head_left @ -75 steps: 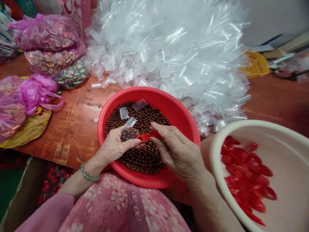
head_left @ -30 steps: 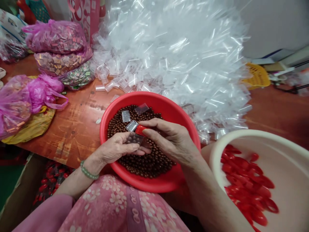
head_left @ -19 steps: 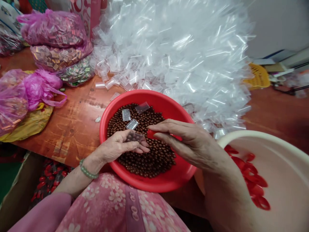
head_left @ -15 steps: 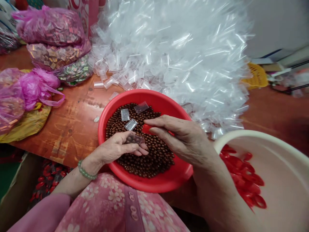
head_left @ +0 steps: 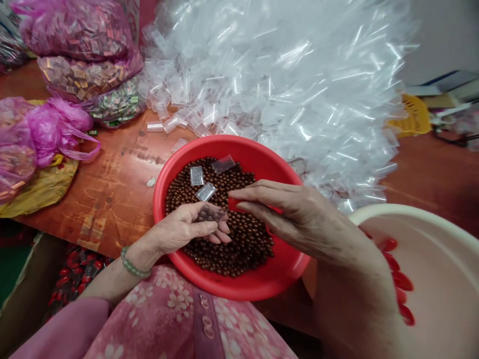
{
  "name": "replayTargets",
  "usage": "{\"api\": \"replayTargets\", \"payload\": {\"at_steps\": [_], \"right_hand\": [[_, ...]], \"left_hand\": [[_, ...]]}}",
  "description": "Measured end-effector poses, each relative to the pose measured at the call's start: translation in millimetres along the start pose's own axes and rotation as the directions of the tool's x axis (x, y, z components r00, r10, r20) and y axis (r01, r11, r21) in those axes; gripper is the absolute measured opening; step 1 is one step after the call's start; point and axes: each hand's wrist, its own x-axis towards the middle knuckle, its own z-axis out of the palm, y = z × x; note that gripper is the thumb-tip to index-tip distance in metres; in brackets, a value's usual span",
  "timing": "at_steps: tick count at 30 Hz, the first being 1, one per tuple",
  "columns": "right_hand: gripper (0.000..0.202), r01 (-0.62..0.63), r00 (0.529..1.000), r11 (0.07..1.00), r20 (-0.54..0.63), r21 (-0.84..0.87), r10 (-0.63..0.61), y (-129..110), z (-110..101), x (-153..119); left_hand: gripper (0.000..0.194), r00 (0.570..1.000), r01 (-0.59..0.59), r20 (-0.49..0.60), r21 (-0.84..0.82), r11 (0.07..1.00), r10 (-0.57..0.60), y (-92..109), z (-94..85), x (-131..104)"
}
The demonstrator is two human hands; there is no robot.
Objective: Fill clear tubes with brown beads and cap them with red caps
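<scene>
My left hand (head_left: 177,230) is closed around a small clear plastic tube (head_left: 208,213) with several brown balls inside. It is over a red basin (head_left: 288,279) heaped with shiny brown balls (head_left: 230,257). From the right, my right hand (head_left: 295,212) pinches a red cap (head_left: 233,203) between thumb and fingers, partly hidden, a short gap away from the tube's end. Behind my hands, three more clear tubes lie on the balls, one of them a flattened-looking tube (head_left: 196,175).
A large heap of clear tubes (head_left: 269,94) covers the table behind the basin. At right stands a white tub (head_left: 445,269) with red caps (head_left: 402,281). Pink bags (head_left: 86,40) of small pieces are at left. Below the table edge, a box holds red-capped tubes (head_left: 75,269).
Both hands keep nearly the same pose, the right a little further right with the red cap. The view has shifted slightly, and the right forearm now covers more of the white tub.
</scene>
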Motion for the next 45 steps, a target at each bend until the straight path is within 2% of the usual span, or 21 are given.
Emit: {"api": "replayTargets", "payload": {"at_steps": [3,6,9,12,15,20,23,25,29,34,39,45], "right_hand": [[0.018,-0.055,0.988,0.989,-0.133,0.135,0.073,-1,16,2],[0.02,-0.073,0.954,0.965,-0.263,0.253,0.141,-3,35,3],[0.021,-0.058,0.932,0.954,-0.326,0.294,0.157,-8,48,2],[0.021,-0.035,0.942,0.959,-0.312,0.28,0.126,-13,53,2],[0.02,-0.077,0.937,0.961,-0.309,0.265,0.16,-16,56,2],[0.017,-0.181,0.907,0.904,-0.289,0.388,0.305,-14,63,1],[0.017,-0.212,0.89,0.867,-0.278,0.451,0.362,-16,66,0],[0.017,-0.216,0.885,0.841,-0.264,0.496,0.383,-19,67,1],[0.014,-0.194,0.882,0.792,-0.251,0.579,0.399,-24,64,5],[0.015,-0.211,0.832,0.792,-0.32,0.573,0.453,-28,61,13],[0.016,-0.222,0.879,0.778,-0.225,0.588,0.421,-27,60,15],[0.011,-0.199,0.891,0.833,-0.259,0.516,0.373,-22,63,13]], "left_hand": [[0.042,1.0,0.007,-0.002,-0.001,1.0,-0.007,0,-0.4,0],[0.042,1.0,0.008,-0.003,-0.008,1.0,-0.008,-1,-2.0,1],[0.04,1.0,-0.005,0.01,-0.007,1.0,0.005,-3,-3.7,3],[0.038,0.999,-0.044,0.024,0.022,0.999,0.044,-5,-4.3,4],[0.032,0.998,-0.043,0.051,-0.02,0.999,0.044,-5,-4.2,2],[0.023,0.981,0.08,0.191,-0.208,0.975,-0.039,-1,-8.5,-3],[0.024,0.973,0.12,0.226,-0.31,0.943,-0.05,1,-13.3,-3],[0.031,0.971,0.15,0.23,-0.34,0.928,-0.073,3,-15.3,-2],[0.048,0.977,0.16,0.189,-0.336,0.928,-0.1,5,-15.7,0],[0.05,0.983,0.148,0.15,-0.318,0.937,-0.104,5,-14.2,2],[0.046,0.992,0.094,0.112,-0.311,0.946,-0.062,1,-12.8,2],[0.048,0.996,0.084,0.033,-0.253,0.964,-0.078,0,-11.1,2]]}}
